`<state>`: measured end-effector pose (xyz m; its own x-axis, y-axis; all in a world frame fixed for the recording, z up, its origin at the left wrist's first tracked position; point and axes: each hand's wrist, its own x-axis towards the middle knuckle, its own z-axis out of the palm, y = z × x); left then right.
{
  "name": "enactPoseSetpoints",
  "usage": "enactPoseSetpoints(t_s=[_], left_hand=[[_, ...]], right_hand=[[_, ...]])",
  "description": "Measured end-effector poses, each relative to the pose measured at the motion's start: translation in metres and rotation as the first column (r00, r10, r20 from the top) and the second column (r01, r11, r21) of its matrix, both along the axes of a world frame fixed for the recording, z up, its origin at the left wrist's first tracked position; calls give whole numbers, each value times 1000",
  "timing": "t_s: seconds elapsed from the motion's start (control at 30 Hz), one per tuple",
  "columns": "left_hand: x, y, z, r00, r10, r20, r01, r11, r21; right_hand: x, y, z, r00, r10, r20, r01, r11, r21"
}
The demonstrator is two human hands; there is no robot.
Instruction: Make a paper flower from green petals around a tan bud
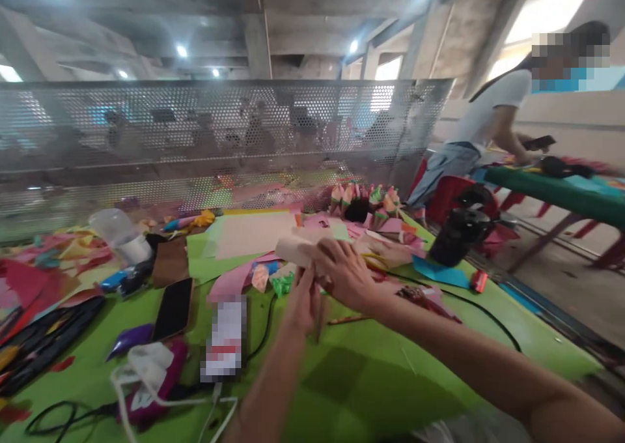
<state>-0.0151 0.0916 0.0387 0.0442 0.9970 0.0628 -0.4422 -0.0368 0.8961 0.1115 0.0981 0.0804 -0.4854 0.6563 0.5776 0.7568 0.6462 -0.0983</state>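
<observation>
Both hands meet above the middle of the green table (361,391). My left hand (303,300) is closed, gripping the lower part of a whitish piece of paper (291,250) that looks curled or folded. Over its right end lies my right hand (346,270), fingers bent and pressed onto the same paper. The exact fold is hidden behind the fingers. Just left of the hands are a green crinkled scrap (282,285) and a pink paper strip (234,279). A pencil (347,320) rests on the table below my right hand.
Phone (173,309), cables (176,400) and a purple object (151,391) lie left. Behind are pale sheets (256,234) and several cone-shaped paper crafts (378,199). A black bottle (454,234) stands right. A perforated metal screen (219,130) borders the back; another person (488,117) leans over a table.
</observation>
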Motion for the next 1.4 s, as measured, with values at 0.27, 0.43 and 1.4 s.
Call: enactPoseSetpoints(t_s=[0.27,0.43,1.4], left_hand=[[-13,7,-10,991,34,128,-22,995,-97],[-10,0,-6,940,-14,340,99,968,-232],[-13,8,6,974,97,207,-1,907,-421]], right_hand=[[34,10,-5,760,-68,-647,-210,916,-343],[25,30,-10,401,-404,-822,-681,468,-562],[109,39,26,524,-191,-830,-165,933,-319]])
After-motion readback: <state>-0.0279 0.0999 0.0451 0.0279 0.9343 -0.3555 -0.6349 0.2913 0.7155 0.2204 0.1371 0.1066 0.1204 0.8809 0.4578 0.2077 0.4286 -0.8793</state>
